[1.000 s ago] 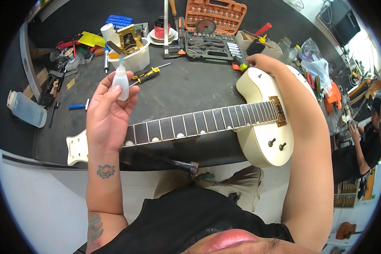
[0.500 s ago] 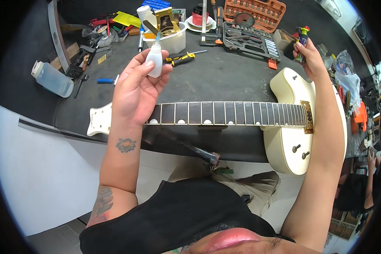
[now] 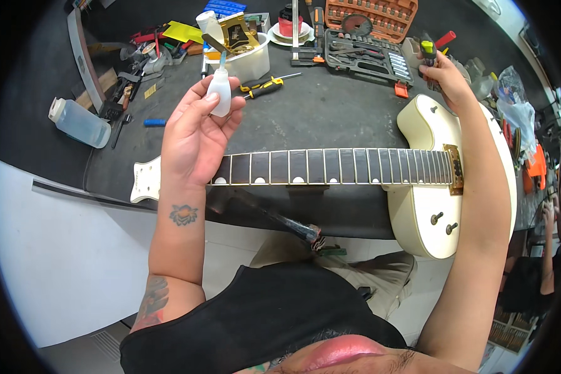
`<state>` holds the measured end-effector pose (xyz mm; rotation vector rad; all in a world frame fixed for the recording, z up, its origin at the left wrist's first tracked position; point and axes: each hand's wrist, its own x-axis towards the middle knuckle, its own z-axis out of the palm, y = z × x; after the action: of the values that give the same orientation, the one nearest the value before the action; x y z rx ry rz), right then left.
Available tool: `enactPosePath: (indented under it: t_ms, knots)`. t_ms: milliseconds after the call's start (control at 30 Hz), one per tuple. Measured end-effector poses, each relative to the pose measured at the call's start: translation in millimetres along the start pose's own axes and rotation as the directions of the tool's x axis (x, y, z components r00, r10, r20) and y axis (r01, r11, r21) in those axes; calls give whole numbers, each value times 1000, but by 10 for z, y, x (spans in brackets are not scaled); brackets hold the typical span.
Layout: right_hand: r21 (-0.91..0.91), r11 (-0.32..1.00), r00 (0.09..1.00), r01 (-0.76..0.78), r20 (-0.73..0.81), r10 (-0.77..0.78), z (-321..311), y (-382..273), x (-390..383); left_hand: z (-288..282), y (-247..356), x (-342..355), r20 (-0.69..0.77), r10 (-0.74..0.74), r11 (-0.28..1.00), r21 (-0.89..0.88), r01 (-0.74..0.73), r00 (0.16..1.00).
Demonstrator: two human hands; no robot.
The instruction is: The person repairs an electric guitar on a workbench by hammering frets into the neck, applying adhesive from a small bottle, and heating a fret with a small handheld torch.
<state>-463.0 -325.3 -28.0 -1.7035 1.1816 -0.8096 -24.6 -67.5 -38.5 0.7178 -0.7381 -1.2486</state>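
Observation:
My left hand (image 3: 196, 128) is raised over the guitar neck, its fingers closed round a small white squeeze bottle (image 3: 219, 93) held upright, with a thin bluish tip. Beneath lies a cream-white electric guitar (image 3: 408, 212) without strings, headstock to the left, dark fretboard (image 3: 305, 167) facing up. My right hand (image 3: 445, 80) reaches past the guitar body to the far right. Its fingers are closed on a small dark bottle (image 3: 427, 51) with a yellow-green top, partly hidden by the fingers and slightly blurred.
A white tub (image 3: 252, 67) holds packets; beside it lie yellow-black pliers (image 3: 265, 86). An open tool case (image 3: 368, 59) stands at the back. A clear bottle of liquid (image 3: 81, 124) and scattered tools lie left. Plastic bags (image 3: 511, 103) crowd the right side, where another person (image 3: 530, 280) shows.
My right hand has moved left and slightly lower with the dark bottle, and a red cylinder now shows behind it. My left hand has shifted slightly left, still gripping the squeeze bottle.

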Motion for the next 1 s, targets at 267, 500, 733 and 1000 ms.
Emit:
enactPosePath:
  t_ms: [267,500,733,1000]
  knots:
    - [560,828,940,3,282,-194,705,-811,-306,385,-219,6,-62,-7,1000,-17,6,998]
    - [661,750,848,-27,412,-333,1387,-921,-605,561,-371,75,90,-71,996,-52,76,993]
    - [655,751,833,-84,460,-308,1476,-957,-672,632,-374,41,150,-105,991,100,91,983]
    - [635,766,844,-100,463,-273,1476,-957,-670,661,-373,56,183,-155,981,143,129,971]
